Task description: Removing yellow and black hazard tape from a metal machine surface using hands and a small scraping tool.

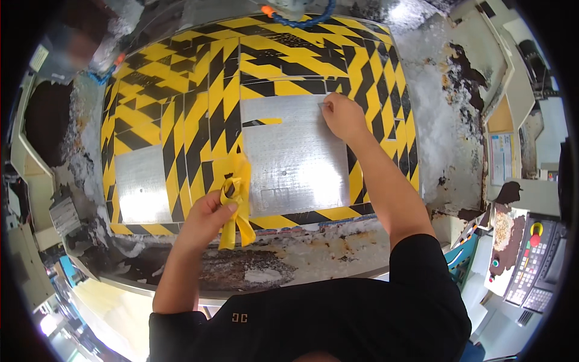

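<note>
My left hand [207,218] is closed around a crumpled bunch of yellow-and-black tape [239,202], whose loose ends hang below the fingers. It is over the near left edge of a bare silver metal panel [295,157]. At that panel's far right corner, my right hand [345,117] is bent into a pinch against the surface. Whatever lies between its fingertips is too small to name. A short leftover strip of striped tape [265,122] sticks to the panel's far left part. Yellow-and-black striped tape [187,127] covers most of the plate around it.
Another bare metal patch [142,187] shows at the left. A blue jointed hose [307,23] with an orange nozzle hangs at the far edge. Worn, stained machine walls [443,114] flank the plate. A control panel [531,265] with a red button stands at the right.
</note>
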`<state>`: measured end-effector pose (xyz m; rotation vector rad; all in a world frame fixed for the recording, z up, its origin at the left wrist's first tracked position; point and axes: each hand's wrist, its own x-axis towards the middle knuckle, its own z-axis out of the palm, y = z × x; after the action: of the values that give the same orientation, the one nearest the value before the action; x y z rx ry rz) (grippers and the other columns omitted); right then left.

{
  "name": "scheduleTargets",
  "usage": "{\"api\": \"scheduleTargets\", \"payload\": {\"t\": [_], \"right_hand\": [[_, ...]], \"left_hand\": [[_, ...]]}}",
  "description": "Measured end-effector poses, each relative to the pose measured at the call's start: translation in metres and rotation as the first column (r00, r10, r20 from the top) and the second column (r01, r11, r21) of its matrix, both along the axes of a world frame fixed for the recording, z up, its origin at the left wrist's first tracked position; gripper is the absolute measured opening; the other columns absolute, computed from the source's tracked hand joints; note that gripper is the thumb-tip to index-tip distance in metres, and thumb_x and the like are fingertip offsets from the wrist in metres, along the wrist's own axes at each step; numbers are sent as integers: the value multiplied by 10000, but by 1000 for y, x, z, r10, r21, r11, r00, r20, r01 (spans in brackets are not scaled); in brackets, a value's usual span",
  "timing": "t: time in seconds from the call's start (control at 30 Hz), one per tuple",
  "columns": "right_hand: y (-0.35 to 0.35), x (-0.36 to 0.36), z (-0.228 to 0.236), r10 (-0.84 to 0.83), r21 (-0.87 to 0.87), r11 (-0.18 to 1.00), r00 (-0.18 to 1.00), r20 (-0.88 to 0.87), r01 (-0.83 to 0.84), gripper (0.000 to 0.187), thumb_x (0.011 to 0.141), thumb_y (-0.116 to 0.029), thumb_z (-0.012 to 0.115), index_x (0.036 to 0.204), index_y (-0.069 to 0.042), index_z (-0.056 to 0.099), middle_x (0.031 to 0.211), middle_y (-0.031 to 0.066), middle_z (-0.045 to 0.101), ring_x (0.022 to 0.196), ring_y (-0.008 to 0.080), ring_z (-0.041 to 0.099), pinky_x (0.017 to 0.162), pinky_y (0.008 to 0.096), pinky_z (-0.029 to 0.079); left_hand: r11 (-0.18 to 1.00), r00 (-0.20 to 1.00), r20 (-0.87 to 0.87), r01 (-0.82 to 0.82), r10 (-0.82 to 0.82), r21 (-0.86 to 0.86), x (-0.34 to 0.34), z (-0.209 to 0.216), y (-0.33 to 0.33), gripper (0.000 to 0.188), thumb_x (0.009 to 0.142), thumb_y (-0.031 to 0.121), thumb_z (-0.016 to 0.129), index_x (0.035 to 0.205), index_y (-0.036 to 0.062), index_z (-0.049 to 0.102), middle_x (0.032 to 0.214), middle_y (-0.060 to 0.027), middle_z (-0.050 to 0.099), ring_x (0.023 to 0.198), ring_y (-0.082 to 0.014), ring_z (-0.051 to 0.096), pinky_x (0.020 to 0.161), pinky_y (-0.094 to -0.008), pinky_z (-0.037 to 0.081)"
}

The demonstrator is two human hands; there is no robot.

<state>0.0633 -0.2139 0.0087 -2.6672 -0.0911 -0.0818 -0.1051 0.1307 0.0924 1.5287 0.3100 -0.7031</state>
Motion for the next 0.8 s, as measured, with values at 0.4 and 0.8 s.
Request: {"api": "scheduleTargets", "payload": {"t": [0.4,0.8], "right_hand": [[-12,16,-6,-69,105,991,992,-105,80,211,902,-188,670,1022,-15,684,895,147,721,820,290,701,743,351,537],[109,21,-11,341,41,935,925,165,-352,142,877,-180,673,921,-45,674,880,140,687,815,338,658,722,413,529]], "left_hand": [[994,994,-5,107,-107,-5,-35,-7,-2,186,956,174,658,967,0,592,759,37,547,701,-23,468,585,-230,408],[992,994,-34,103,-106,-71,-27,-18,1,195,961,180,656,995,-6,606,784,15,590,725,-29,502,620,-231,446]]}}
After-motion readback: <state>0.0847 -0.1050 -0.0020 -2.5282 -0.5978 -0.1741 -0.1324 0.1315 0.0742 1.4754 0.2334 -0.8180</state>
